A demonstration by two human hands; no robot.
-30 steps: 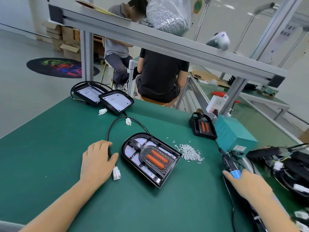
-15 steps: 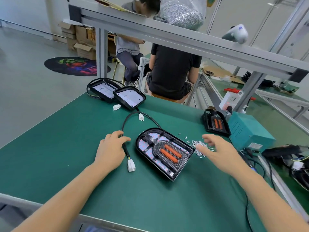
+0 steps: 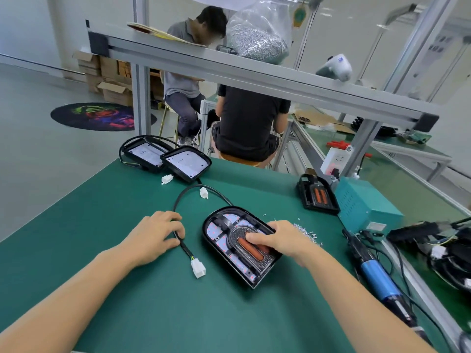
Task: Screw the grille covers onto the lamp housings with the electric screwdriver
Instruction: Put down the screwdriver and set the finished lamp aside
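A black lamp housing (image 3: pixel 229 248) with a grille cover and two orange strips lies mid-table on the green mat. My right hand (image 3: pixel 283 239) grips its right side, thumb on an orange strip and fingers over the far edge. My left hand (image 3: pixel 155 235) holds the housing's black cable (image 3: pixel 186 249), which ends in a white connector (image 3: pixel 198 268). The blue electric screwdriver (image 3: pixel 377 273) lies on the mat to the right, in no hand. A small pile of loose screws (image 3: pixel 308 234) sits just behind my right hand.
A teal power box (image 3: pixel 367 205) and another housing with a grille (image 3: pixel 318 197) stand at the right rear. Two housings (image 3: pixel 165 159) lie at the far left edge. More lamp parts (image 3: pixel 448 253) crowd the right. An aluminium frame bar (image 3: pixel 254 72) crosses overhead; two people sit behind.
My right hand let go of the screwdriver, swept left past the screws and took hold of the lamp housing. My left hand stayed on the cable.
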